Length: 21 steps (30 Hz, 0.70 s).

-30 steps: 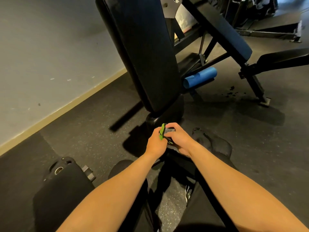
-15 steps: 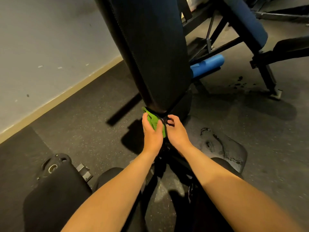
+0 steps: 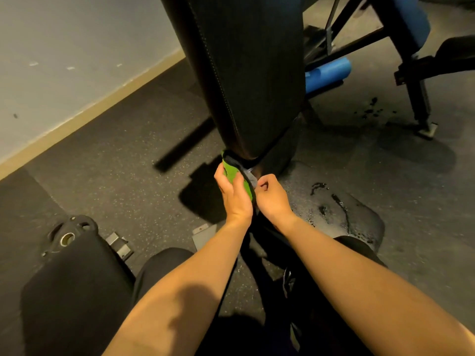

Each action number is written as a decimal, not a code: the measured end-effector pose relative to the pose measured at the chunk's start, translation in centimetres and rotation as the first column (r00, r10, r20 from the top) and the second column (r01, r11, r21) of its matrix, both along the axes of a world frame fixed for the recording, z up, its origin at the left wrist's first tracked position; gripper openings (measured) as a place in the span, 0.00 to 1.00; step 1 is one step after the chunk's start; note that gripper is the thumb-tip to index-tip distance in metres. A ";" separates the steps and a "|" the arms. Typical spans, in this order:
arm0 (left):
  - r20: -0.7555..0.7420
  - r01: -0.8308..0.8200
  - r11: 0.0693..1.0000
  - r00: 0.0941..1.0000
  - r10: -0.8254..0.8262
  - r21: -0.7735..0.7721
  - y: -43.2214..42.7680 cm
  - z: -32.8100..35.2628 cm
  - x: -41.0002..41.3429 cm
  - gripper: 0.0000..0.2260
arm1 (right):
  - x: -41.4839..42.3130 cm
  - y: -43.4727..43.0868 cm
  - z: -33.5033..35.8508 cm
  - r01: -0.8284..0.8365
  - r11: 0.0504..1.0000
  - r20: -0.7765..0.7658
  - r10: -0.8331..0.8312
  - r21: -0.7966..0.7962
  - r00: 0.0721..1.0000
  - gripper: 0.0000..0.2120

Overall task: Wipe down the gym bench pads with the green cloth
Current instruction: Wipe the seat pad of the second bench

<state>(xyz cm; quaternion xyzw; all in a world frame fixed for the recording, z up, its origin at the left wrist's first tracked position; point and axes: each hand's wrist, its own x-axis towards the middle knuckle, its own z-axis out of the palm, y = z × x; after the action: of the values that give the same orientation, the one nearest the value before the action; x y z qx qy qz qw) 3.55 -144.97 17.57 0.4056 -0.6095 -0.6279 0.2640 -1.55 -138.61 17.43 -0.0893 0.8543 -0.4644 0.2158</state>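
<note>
While my knees straddle the bench frame, my left hand [image 3: 235, 195] is closed around the green cloth [image 3: 232, 173], pressing its top against the lower tip of the upright black back pad [image 3: 246, 73]. My right hand [image 3: 273, 199] sits just beside it, fingers curled, pinching the cloth's dark edge, I think. Wiping is only starting; next I should sweep upward along the pad.
</note>
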 end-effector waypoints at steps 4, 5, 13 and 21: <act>0.010 -0.027 0.999 1.000 0.026 0.032 -0.4 0.0 0.5 0.19 | 0.5 0.0 -0.7 0.027 0.999 0.037 -0.026 -0.036 0.999 0.08; 0.015 -0.021 0.999 1.000 0.020 0.035 -0.6 -0.1 0.6 0.19 | 0.6 -0.1 -0.8 0.043 0.998 0.048 -0.041 -0.047 0.998 0.11; 0.143 0.001 0.959 0.989 -0.043 0.285 -0.2 -2.4 2.2 0.21 | 1.9 -0.8 -0.2 0.055 0.997 0.158 -0.045 -0.059 0.986 0.29; 0.090 -0.013 0.992 0.996 0.001 0.128 -0.7 -0.4 2.0 0.22 | 2.0 -1.1 -0.2 0.121 0.987 0.221 -0.096 -0.102 0.971 0.28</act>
<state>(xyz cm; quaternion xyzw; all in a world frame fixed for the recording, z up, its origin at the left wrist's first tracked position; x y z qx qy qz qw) 5.52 -145.68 17.13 0.4515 -0.5776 -0.6462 0.2120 0.42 -139.74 17.18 -0.0039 0.8013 -0.5308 0.2758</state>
